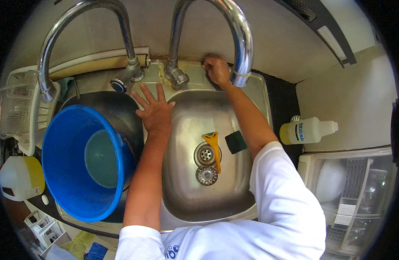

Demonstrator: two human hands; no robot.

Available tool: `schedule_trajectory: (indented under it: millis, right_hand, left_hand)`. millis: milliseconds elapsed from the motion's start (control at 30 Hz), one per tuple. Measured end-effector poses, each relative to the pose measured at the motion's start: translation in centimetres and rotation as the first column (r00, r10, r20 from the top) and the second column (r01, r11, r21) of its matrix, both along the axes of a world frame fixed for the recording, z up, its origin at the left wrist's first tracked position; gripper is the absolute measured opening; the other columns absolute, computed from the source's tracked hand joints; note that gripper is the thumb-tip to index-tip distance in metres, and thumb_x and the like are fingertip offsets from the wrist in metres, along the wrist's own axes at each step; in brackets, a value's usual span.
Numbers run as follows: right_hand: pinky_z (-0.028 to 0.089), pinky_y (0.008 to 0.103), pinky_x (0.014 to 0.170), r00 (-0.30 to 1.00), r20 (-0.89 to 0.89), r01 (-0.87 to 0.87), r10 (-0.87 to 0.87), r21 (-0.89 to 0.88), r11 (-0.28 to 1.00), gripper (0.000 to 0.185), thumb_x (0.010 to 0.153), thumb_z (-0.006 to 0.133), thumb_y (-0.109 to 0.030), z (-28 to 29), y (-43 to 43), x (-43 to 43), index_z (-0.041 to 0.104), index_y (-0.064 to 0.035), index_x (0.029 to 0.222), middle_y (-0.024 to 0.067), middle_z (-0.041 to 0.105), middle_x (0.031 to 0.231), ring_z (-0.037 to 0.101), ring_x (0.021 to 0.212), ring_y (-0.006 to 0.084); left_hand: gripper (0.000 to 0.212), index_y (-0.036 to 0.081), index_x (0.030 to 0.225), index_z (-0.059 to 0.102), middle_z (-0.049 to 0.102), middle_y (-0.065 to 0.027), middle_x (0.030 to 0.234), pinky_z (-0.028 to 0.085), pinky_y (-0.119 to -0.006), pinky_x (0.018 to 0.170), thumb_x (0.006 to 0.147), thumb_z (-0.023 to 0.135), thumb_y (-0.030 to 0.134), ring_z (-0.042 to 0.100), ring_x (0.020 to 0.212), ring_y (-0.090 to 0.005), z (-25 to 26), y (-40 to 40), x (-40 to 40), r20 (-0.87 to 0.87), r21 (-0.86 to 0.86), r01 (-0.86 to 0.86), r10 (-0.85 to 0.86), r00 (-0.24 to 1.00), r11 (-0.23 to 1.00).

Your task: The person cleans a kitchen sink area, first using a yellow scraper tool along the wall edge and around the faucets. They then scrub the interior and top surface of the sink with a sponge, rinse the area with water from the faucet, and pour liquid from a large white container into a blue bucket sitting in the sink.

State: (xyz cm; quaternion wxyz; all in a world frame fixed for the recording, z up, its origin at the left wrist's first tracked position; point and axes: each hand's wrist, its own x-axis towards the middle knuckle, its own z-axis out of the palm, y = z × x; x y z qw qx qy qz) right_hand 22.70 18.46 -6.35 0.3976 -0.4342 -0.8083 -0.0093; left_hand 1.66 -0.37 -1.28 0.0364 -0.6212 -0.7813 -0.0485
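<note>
My left hand [156,113] rests with spread fingers on the steel ridge between the two basins, touching the sink's rear ledge. My right hand [217,70] is curled at the back edge of the sink, beside the right chrome faucet [245,39]; whether its fingers hold something is hidden. In the right basin [193,201] lie a yellow-orange plastic scraper [212,143], a metal sink strainer [206,175] next to the drain [206,154], and a dark green scouring pad [236,142]. A large blue plastic bucket [63,162] stands tilted in the left basin.
The left chrome faucet [123,29] arches over the bucket. A white dish rack [32,113] and a jug of yellow liquid [22,178] are at the left. At the right, a bottle of yellow liquid [307,131] lies on the black counter, with a clear-fronted cabinet [346,156] nearer me.
</note>
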Motion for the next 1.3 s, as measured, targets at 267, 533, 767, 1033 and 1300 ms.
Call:
schedule_trajectory:
  millis: [267,533,767,1033,1300]
  right_hand:
    - [0.041,0.0404,0.060,0.991,-0.134,-0.048,0.027,-0.155,0.987,0.007,0.066,0.059,-0.004,-0.1,-0.9,0.2,0.053,-0.0019,0.066,0.0175,0.054,0.069,0.052,0.067,0.0343]
    - [0.045,0.0390,0.073,0.974,0.177,0.201,-0.142,-0.383,0.902,0.016,0.067,0.060,-0.012,1.6,-1.8,2.7,0.063,-0.0040,0.081,0.0199,0.060,0.088,0.058,0.083,0.0357]
    - [0.039,0.0299,0.052,0.956,-0.074,0.267,-0.285,-0.188,0.945,0.018,0.071,0.065,-0.008,0.1,-3.3,-0.7,0.051,-0.0001,0.061,0.0082,0.050,0.054,0.046,0.053,0.0152]
    - [0.044,0.0316,0.059,0.773,-0.459,0.120,-0.438,-0.572,0.811,0.012,0.074,0.054,0.000,4.1,-7.0,-0.2,0.061,0.0010,0.084,0.0095,0.060,0.071,0.054,0.059,0.0188]
    - [0.042,0.0289,0.055,0.880,-0.375,0.042,-0.291,-0.549,0.835,0.014,0.073,0.068,-0.016,0.7,-2.5,7.9,0.058,-0.0064,0.076,0.0025,0.056,0.070,0.051,0.060,0.0142]
  left_hand:
    - [0.072,0.021,0.135,0.026,0.014,-0.0215,0.141,0.044,-0.054,0.077,0.076,0.053,0.052,0.019,0.125,-0.0463,-0.2,-0.5,-0.9,-0.013,0.001,-0.042,0.042,0.999,0.999]
    - [0.072,0.024,0.135,0.027,0.016,-0.0218,0.140,0.043,-0.051,0.077,0.075,0.057,0.050,0.018,0.125,-0.0455,-0.1,-0.6,-2.0,-0.009,0.009,-0.079,0.079,0.997,0.997]
    - [0.073,0.023,0.136,0.023,0.013,-0.0213,0.141,0.040,-0.053,0.081,0.077,0.054,0.050,0.016,0.126,-0.0455,-0.2,-0.3,-1.2,0.044,-0.032,-0.065,0.066,0.997,0.997]
    - [0.072,0.023,0.136,0.024,0.014,-0.0213,0.141,0.044,-0.053,0.077,0.077,0.053,0.052,0.019,0.125,-0.0453,-0.6,-0.2,-1.8,-0.009,0.010,-0.065,0.065,0.998,0.998]
    - [0.073,0.022,0.135,0.026,0.017,-0.0207,0.140,0.043,-0.051,0.079,0.075,0.056,0.050,0.018,0.125,-0.0449,1.0,0.1,0.8,0.080,-0.003,-0.006,0.006,0.997,1.000]
